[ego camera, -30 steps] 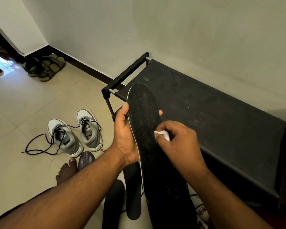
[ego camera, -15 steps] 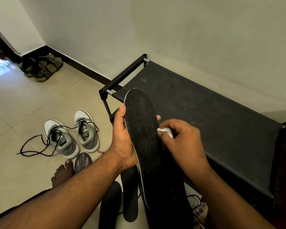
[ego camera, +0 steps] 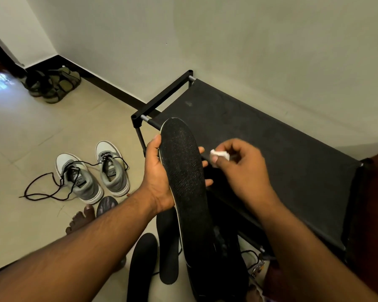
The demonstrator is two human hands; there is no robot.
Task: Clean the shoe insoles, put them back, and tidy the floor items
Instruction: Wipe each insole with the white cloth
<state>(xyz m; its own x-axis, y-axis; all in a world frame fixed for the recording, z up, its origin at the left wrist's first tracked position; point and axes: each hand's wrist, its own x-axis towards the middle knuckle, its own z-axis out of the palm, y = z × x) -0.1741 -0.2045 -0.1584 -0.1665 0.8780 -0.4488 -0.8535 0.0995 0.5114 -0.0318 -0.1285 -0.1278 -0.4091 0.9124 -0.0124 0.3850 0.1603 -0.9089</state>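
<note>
My left hand (ego camera: 158, 175) grips a long black insole (ego camera: 183, 171) with a white edge, held upright in front of me, toe end up. My right hand (ego camera: 242, 171) pinches a small white wipe (ego camera: 219, 154) just to the right of the insole, off its surface. Two more black insoles (ego camera: 143, 264) (ego camera: 168, 243) lie on the tiled floor below my hands. A pair of grey and white sneakers (ego camera: 96, 175) with loose black laces stands on the floor to the left.
A low black shoe rack (ego camera: 271, 149) stands against the wall on the right. Olive sandals (ego camera: 55, 85) sit in the far left corner. My bare foot (ego camera: 81, 219) rests on the tiles beside a grey insole tip (ego camera: 106, 205).
My right hand with the wipe has lifted off the insole and moved to the right of it. The insole has tilted slightly and sits lower in view.
</note>
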